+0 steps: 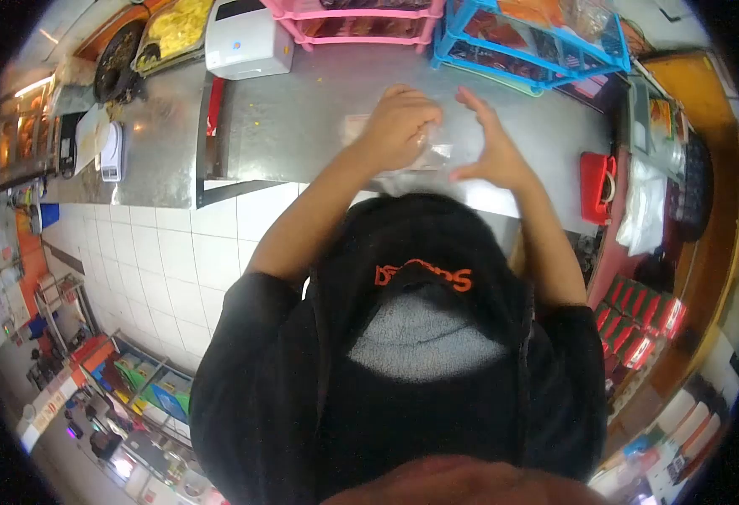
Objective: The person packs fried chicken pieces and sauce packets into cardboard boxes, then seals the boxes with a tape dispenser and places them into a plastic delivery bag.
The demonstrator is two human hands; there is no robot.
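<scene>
My left hand (399, 128) is over the metal worktop (302, 109), its fingers curled on a clear plastic bag (437, 153). The bag is thin and shiny, and its contents cannot be made out. Just to the right, my right hand (494, 150) is open, thumb and fingers spread apart, holding nothing. A pale, flat packet (355, 126) lies beside my left wrist. More whitish plastic (416, 183) shows at the worktop's near edge, partly hidden by my black cap.
Along the back stand a white box-shaped device (249, 44), a pink rack (361, 23) and a blue rack (529, 50). A kitchen scale (112, 153) and a tray of yellow food (176, 32) are at left. A red container (597, 187) sits at right.
</scene>
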